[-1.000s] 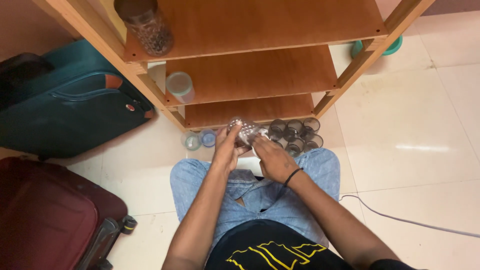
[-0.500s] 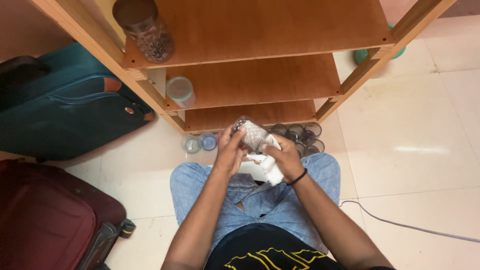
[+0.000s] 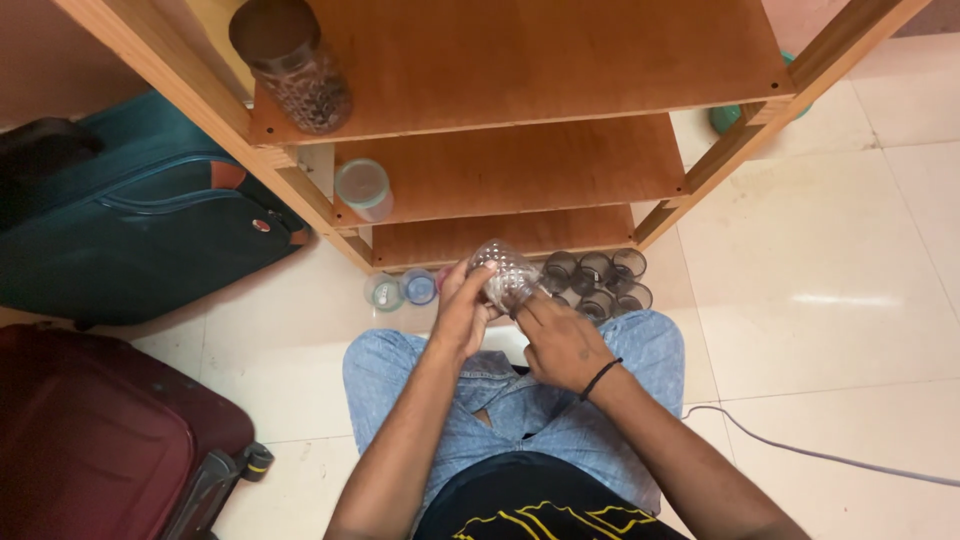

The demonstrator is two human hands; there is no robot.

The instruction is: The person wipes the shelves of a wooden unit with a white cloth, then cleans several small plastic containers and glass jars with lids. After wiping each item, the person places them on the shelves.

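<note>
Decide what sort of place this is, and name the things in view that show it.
Probably a room in a home, perhaps a storage corner: a wooden shelf rack stands on a tiled floor, with two suitcases, teal and maroon, beside it, and jars on the floor.

Teal suitcase (image 3: 140,240), maroon suitcase (image 3: 90,440), wooden shelf rack (image 3: 520,170), grey cable (image 3: 820,455).

Maroon suitcase (image 3: 90,440) cut off at lower left edge, teal suitcase (image 3: 130,240) cut at left edge, green bowl (image 3: 728,116) half hidden behind shelf post (image 3: 740,140), right hand's fingers (image 3: 530,305) partly behind clear jar (image 3: 503,272), jar contents indistinct.
</note>
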